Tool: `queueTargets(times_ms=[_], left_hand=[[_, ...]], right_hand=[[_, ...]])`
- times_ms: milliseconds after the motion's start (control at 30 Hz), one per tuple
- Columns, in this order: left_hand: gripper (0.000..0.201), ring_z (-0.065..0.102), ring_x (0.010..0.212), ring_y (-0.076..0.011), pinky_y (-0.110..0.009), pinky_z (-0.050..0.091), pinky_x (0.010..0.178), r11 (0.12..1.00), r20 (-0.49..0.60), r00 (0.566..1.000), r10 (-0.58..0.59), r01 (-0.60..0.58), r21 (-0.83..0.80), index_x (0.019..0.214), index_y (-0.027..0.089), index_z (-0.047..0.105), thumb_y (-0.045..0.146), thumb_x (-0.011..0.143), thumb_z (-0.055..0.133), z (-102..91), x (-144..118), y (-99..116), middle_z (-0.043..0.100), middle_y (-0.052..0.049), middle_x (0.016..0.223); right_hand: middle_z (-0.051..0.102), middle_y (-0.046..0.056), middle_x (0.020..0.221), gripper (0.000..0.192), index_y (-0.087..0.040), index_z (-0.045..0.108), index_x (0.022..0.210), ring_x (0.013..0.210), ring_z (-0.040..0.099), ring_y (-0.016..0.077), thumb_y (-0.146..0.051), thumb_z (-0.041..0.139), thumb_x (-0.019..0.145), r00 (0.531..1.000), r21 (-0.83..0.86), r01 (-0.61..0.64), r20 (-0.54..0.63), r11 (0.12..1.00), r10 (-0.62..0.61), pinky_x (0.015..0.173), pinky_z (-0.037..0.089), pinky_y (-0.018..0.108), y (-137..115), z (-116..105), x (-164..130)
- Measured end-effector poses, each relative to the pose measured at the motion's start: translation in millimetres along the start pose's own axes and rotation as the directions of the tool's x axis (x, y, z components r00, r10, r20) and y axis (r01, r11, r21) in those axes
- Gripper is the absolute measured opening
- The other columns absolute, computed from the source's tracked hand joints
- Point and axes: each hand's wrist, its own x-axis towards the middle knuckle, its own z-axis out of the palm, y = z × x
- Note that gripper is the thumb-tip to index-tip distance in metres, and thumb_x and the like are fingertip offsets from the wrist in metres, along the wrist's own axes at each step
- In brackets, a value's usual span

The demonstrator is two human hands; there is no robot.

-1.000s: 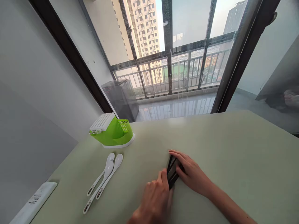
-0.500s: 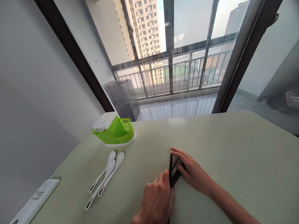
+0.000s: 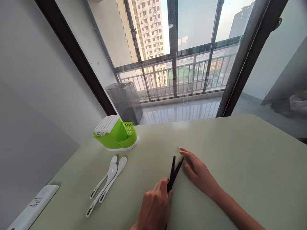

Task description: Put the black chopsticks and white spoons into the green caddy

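Observation:
Black chopsticks (image 3: 173, 172) lie fanned apart on the pale green table (image 3: 240, 166). My left hand (image 3: 155, 207) pinches their near ends between thumb and fingers. My right hand (image 3: 198, 171) rests flat beside their far tips, its fingertips touching one stick and nothing gripped in it. Three white spoons (image 3: 106, 183) lie side by side to the left, bowls pointing away from me. Behind the spoons, near the table's far left corner, stands a green and white cutlery holder (image 3: 115, 134).
A white remote control (image 3: 33, 204) lies at the table's near left edge. A grey wall runs along the left. Beyond the table's far edge are a glass balcony door, a railing and a grey bin (image 3: 126, 100).
The chopsticks were covered under my right hand; that hand has slid to the right off them and they now show, fanned in a V. My left hand still pinches their near ends.

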Motion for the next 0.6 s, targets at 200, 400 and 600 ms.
queueTargets(times_ms=[200,400,600], left_hand=[[0.030,0.077,0.106,-0.0258,-0.036,0.063,0.082,0.994,0.003,0.996,-0.091,0.090,0.066,0.138,0.019,0.048,0.021,0.108,0.042,-2.6,0.0,-6.2,0.074,-0.012,0.125],[0.032,0.077,0.104,-0.0264,-0.036,0.063,0.079,0.978,0.088,0.985,-0.151,0.135,0.160,0.137,0.018,0.052,0.016,0.106,0.045,-8.5,5.5,4.6,0.075,-0.010,0.118],[0.036,0.075,0.106,-0.0286,-0.038,0.062,0.079,0.968,0.178,0.968,-0.179,0.141,0.205,0.140,0.017,0.053,0.015,0.104,0.046,-21.0,10.8,16.8,0.073,-0.012,0.119]], right_hand=[[0.051,0.006,0.159,0.040,-0.030,0.054,0.136,0.142,0.053,0.0246,-0.022,0.040,0.099,1.000,-0.004,0.000,-0.029,1.000,0.000,0.118,0.043,0.050,1.5,0.2,0.6],[0.054,0.006,0.156,0.039,-0.029,0.052,0.137,0.142,0.052,0.0231,-0.023,0.039,0.101,1.000,-0.012,-0.003,0.004,1.000,0.003,0.118,0.043,0.050,1.8,0.6,1.4],[0.053,0.006,0.156,0.042,-0.028,0.051,0.138,0.143,0.050,0.0227,-0.020,0.040,0.099,1.000,-0.040,0.013,0.016,0.999,-0.013,0.119,0.042,0.049,3.8,2.0,1.2]])
